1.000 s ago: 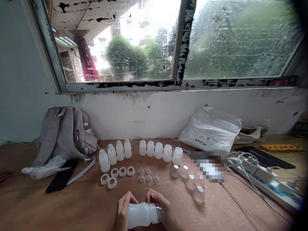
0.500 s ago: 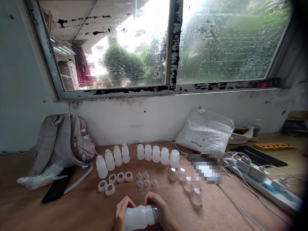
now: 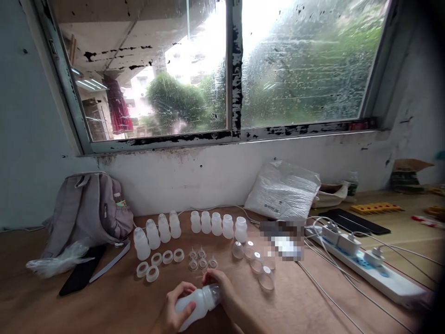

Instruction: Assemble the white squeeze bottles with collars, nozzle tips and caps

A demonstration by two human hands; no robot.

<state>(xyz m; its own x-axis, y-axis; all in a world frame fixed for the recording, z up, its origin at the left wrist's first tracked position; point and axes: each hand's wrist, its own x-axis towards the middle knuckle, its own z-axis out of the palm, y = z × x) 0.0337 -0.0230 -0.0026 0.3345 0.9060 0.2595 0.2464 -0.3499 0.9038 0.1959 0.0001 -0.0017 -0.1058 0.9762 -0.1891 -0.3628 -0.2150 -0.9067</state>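
A frosted baby bottle (image 3: 194,308) lies tilted at the table's near edge, its clear cap end pointing right. My left hand (image 3: 174,308) is wrapped round its body, thumb across the near side. Curled at the clear cap end is my right hand (image 3: 225,292); its palm side partly hides the cap. Just beyond are several clear nipples (image 3: 202,263). Several white collar rings (image 3: 152,273) lie left of them, and several clear dome caps (image 3: 266,280) to the right. Capped bottles (image 3: 142,246) stand at back left, open-topped bottles (image 3: 227,227) at back centre.
A grey backpack (image 3: 86,208) leans on the wall at left, beside a plastic bag (image 3: 59,262) and a dark flat object (image 3: 81,273). At right are a silvery bag (image 3: 283,192), a blurred-out patch (image 3: 283,241), and a power strip (image 3: 385,278) with cables. A window (image 3: 191,93) is behind.
The view has shifted slightly to the right. My left thumb now lies across the bottle's near side, and the bottle tilts more, cap end up. My right hand remains at the cap end.
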